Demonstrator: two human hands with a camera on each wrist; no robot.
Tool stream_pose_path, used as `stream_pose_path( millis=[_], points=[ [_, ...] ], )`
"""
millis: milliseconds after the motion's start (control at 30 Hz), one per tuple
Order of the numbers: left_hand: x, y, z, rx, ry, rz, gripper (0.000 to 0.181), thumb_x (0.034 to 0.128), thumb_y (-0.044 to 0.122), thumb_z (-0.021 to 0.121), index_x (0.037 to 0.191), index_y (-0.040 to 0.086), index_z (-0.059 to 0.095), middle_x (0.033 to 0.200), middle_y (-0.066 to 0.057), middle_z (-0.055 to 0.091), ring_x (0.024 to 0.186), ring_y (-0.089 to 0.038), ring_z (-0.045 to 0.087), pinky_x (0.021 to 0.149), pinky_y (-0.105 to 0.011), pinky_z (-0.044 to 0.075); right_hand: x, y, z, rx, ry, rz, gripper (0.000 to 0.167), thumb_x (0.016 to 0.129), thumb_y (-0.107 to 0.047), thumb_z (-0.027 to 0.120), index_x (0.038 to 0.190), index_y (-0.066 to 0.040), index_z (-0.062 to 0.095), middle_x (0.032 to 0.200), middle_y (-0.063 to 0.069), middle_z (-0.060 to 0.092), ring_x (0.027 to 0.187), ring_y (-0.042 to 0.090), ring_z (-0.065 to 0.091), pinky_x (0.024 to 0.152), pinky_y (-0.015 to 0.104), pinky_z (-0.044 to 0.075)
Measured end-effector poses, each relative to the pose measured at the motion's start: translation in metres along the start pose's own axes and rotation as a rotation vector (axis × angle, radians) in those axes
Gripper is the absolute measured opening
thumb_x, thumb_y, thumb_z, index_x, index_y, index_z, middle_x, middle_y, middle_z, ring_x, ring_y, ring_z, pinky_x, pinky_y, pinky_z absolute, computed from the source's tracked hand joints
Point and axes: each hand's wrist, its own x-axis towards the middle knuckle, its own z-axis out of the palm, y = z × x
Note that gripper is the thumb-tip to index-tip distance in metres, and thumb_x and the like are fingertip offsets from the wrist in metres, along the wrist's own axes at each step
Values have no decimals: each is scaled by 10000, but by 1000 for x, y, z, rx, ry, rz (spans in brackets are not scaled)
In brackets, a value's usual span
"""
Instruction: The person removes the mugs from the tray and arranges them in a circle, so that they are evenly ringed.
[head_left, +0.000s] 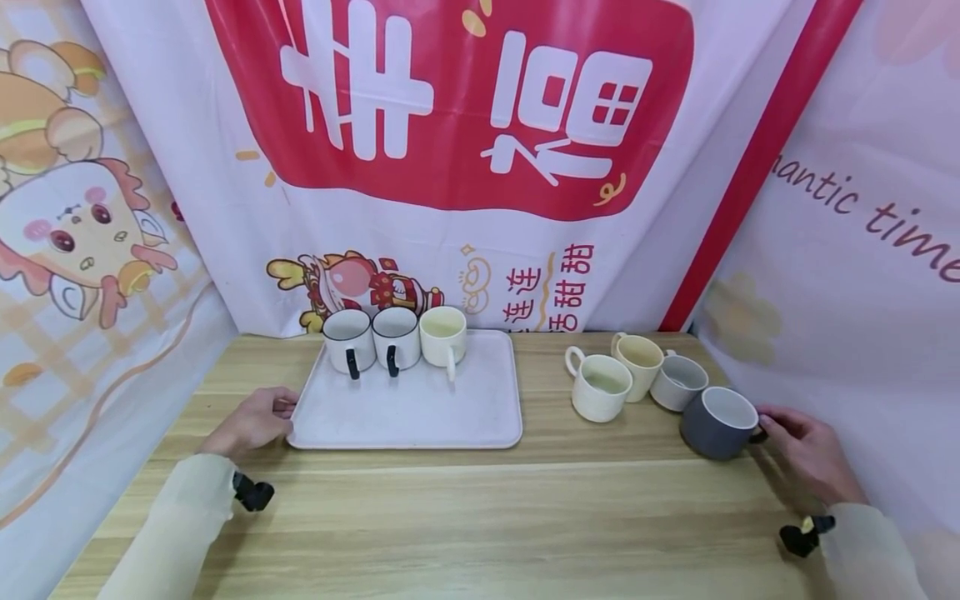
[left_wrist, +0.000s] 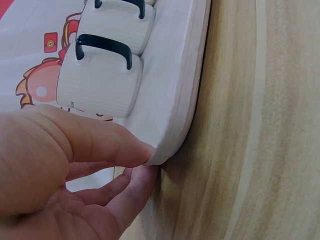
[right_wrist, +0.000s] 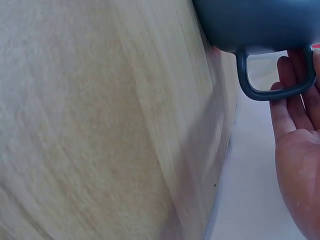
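Observation:
My left hand (head_left: 258,418) pinches the near left corner of a white tray (head_left: 420,417), thumb above and fingers below in the left wrist view. Along the tray's far side stand two white mugs (head_left: 349,342) with black handles and a cream mug (head_left: 442,337). At the far right, my right hand (head_left: 810,450) holds the handle of a dark grey mug (head_left: 716,429). In the right wrist view several fingers lie behind that handle (right_wrist: 277,94), and only part of the thumb shows at the frame's edge.
Left of the dark mug stand a light grey mug (head_left: 677,383), a yellowish mug (head_left: 639,362) and a cream-white mug (head_left: 600,390), close together. The wooden table (head_left: 480,525) meets a printed cloth (head_left: 645,275) at the back; more cloth hangs on both sides.

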Motion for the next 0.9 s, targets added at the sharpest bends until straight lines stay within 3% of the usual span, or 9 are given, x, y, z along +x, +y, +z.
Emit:
stream_pose_path(
  millis=[167, 433, 700, 900],
  points=[
    [0, 1, -2, 16, -2, 16, 566, 875, -29, 631, 1401, -173, 479, 1344, -356, 584, 1198, -434, 600, 1014, -530, 573, -1, -2, 0, -7, -18, 28, 446, 1065, -289, 619, 1353, 50, 655, 1033, -433, 623, 972, -249, 537, 781, 3, 419],
    [-1, 5, -2, 10, -8, -6, 576, 888, -25, 625, 1425, -164, 466, 1370, -356, 570, 1221, -447, 590, 1040, -550, 563, 5, -17, -5, 47, 15, 23, 413, 1064, -276, 623, 1350, 17, 675, 1083, -368, 695, 1011, -219, 567, 803, 19, 419],
    [-1, 4, -3, 2, -3, -7, 558, 882, -32, 621, 1408, -158, 483, 1351, -340, 582, 1204, -427, 592, 1030, -533, 565, 13, -46, -18, 11, -46, -15, 439, 1056, -285, 639, 1379, 12, 655, 1149, -350, 695, 1060, -245, 555, 824, -7, 432],
    [-2, 4, -4, 23, 10, 36, 565, 852, -36, 634, 1379, -183, 491, 1325, -356, 593, 1202, -448, 595, 1037, -555, 553, 14, -74, -24, -58, -101, -55, 466, 1061, -314, 628, 1429, -28, 624, 1187, -387, 618, 1073, -277, 517, 813, -17, 431]
  ],
)
